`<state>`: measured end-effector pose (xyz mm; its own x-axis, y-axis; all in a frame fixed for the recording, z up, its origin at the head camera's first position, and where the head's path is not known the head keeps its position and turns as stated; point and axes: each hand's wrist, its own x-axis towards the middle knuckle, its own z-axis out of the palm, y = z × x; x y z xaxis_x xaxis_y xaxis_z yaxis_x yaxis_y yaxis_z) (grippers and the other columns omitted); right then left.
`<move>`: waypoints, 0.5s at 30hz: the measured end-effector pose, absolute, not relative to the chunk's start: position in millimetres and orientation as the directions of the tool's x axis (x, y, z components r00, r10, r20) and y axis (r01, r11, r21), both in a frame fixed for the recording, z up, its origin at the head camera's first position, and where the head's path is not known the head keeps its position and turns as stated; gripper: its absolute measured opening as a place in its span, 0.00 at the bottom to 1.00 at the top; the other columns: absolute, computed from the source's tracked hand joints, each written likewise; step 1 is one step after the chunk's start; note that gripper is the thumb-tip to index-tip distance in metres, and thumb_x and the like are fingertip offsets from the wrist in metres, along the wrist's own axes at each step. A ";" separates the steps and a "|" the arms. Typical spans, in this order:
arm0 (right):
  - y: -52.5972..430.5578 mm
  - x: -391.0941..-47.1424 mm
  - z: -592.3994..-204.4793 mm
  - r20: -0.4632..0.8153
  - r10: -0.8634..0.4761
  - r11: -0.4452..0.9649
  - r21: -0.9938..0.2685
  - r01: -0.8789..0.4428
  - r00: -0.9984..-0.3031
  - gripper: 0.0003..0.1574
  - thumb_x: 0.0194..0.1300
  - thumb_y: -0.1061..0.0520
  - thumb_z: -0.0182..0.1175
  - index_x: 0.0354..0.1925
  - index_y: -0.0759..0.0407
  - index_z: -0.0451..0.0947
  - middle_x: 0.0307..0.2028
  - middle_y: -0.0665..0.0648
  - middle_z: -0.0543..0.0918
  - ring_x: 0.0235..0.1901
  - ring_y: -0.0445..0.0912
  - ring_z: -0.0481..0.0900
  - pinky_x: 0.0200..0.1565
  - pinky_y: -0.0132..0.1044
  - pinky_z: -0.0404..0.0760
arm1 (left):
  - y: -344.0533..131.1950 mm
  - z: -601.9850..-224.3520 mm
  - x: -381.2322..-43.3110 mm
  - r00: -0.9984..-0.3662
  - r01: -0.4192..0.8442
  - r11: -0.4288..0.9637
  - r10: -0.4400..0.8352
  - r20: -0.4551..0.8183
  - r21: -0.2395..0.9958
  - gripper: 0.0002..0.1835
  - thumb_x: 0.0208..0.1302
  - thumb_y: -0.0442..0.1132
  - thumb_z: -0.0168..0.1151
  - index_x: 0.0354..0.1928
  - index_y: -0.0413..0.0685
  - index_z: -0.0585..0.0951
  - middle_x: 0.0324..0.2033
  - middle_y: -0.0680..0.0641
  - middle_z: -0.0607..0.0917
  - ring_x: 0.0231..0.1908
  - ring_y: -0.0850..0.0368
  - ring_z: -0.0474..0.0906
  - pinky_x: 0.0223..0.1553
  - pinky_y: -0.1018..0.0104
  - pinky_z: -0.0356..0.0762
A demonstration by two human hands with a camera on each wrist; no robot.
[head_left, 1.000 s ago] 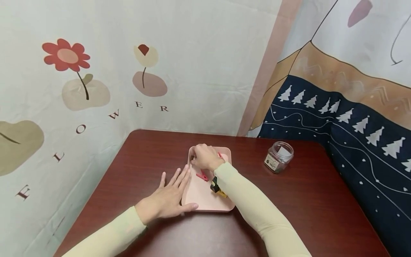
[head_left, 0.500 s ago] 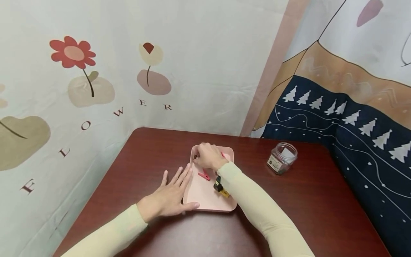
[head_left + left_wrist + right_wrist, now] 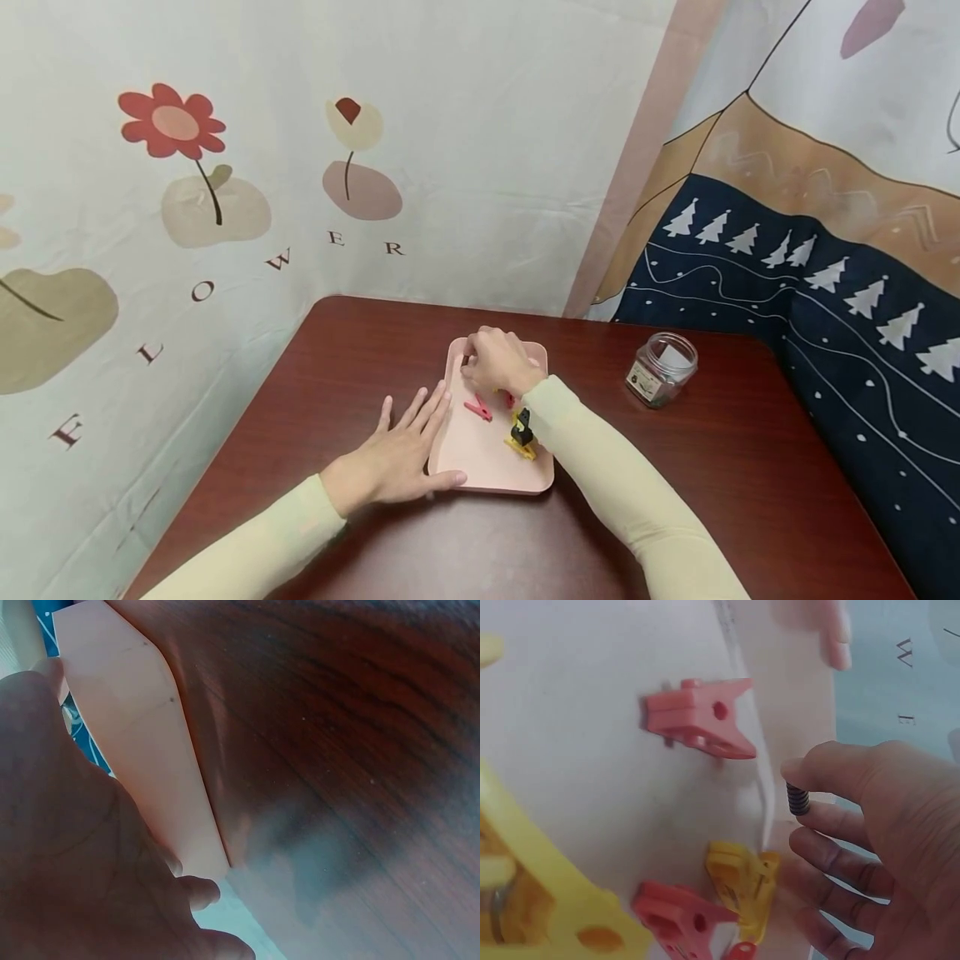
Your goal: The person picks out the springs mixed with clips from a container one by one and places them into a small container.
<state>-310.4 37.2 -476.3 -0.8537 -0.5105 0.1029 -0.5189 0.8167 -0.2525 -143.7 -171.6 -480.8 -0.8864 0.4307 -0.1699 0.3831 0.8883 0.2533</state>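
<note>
My right hand (image 3: pixel 498 360) is above the far part of a pink tray (image 3: pixel 480 467). In the right wrist view, its thumb and forefinger pinch a small dark ridged cylinder (image 3: pixel 798 800), which looks like a spring or a screw. My left hand (image 3: pixel 397 462) lies with fingers spread along the tray's left wall, thumb at the near rim. A red clip (image 3: pixel 478 408) lies in the tray, and a yellow clip with a black thing on it (image 3: pixel 521 433) stands toward the right. The right wrist view also shows a second red clip (image 3: pixel 679 915) beside a smaller yellow clip (image 3: pixel 742 881).
An uncapped clear jar (image 3: pixel 662 369) with a label stands right of the tray on the dark red-brown table (image 3: pixel 360 350). Printed cloth hangs (image 3: pixel 480 167) rise behind the table's far edge and along its right side.
My right hand has moved a little to the right and up from the tray's far left corner, uncovering more of the yellow clip. The left hand keeps its place at the tray wall.
</note>
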 end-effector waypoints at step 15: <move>63.4 -294.9 -457.8 0.167 -0.515 0.801 -0.255 -0.541 -0.841 0.19 0.75 0.42 0.80 0.54 0.51 0.94 0.54 0.53 0.93 0.46 0.47 0.86 0.46 0.40 0.88 | -170.8 -481.1 -143.2 -0.887 0.385 0.886 0.432 -0.161 0.258 0.68 0.76 0.83 0.59 0.97 0.46 0.47 0.98 0.45 0.40 0.96 0.33 0.43 0.87 0.11 0.39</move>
